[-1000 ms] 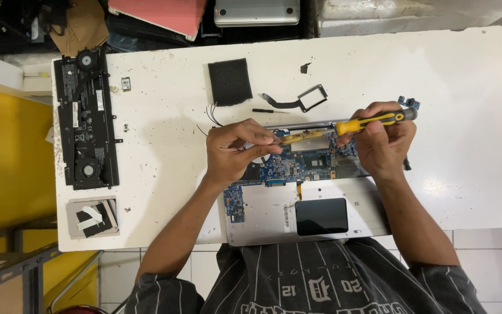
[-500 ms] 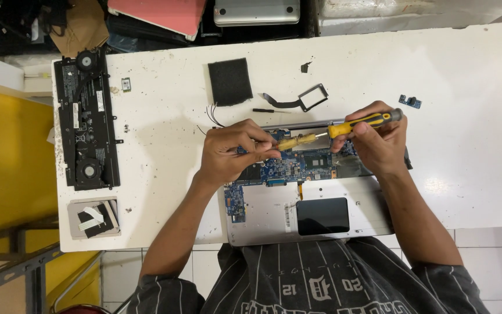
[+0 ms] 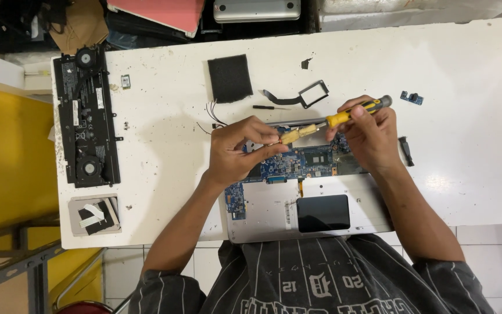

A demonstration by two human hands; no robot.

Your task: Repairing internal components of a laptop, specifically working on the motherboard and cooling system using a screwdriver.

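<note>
An opened silver laptop base (image 3: pixel 262 212) lies on the white table (image 3: pixel 164 168), its blue circuit board (image 3: pixel 297 163) exposed and a black trackpad (image 3: pixel 322 213) near me. My right hand (image 3: pixel 370 136) grips the yellow and black handle of a screwdriver (image 3: pixel 344 116), which slants down to the left over the board. My left hand (image 3: pixel 236 151) rests on the left part of the board, fingertips pinched at the screwdriver's tip.
A black panel with two fans (image 3: pixel 86 116) lies at the table's left edge, a small grey tray (image 3: pixel 94 215) below it. A black foam square (image 3: pixel 229 77), a ribbon cable with a frame (image 3: pixel 303 96), a small blue board (image 3: pixel 412 97) and a black clip (image 3: pixel 405 150) lie farther back.
My right hand and the screwdriver have shifted left along the board, uncovering the small blue board on the table. My left hand has stayed at the tip.
</note>
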